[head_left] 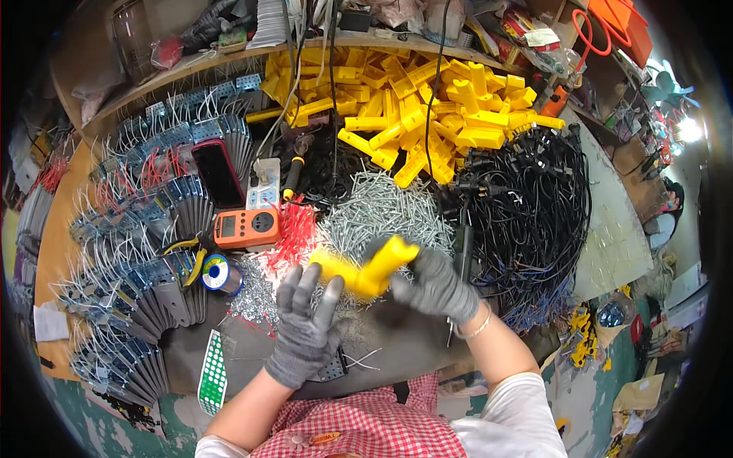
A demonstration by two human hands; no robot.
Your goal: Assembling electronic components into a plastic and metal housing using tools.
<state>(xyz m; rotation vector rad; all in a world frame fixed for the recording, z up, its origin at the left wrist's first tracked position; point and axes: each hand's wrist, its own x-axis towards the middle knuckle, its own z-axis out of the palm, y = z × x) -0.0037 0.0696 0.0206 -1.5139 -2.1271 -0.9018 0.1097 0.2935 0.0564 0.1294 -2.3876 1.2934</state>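
Note:
Both my hands wear grey knitted gloves. My right hand point(437, 286) grips the right end of yellow plastic housing parts point(389, 263), which form a V shape and are blurred on the left. I cannot tell whether they are one piece or two. My left hand point(307, 324) has its fingers stretched out and apart, their tips close to the left end of the yellow plastic; contact is unclear. Below my left palm, a small metal plate with white wires point(333, 370) lies at the table's near edge, partly hidden. Behind the yellow plastic spreads a heap of silver screws point(382, 210).
Yellow housings point(458, 114) pile up at the back; black cables point(527, 221) heap on the right. Metal plates with wires point(145, 267) stand in rows on the left. Nearby are an orange meter point(246, 228), a phone point(217, 172), a solder spool point(221, 273) and red strips point(294, 229).

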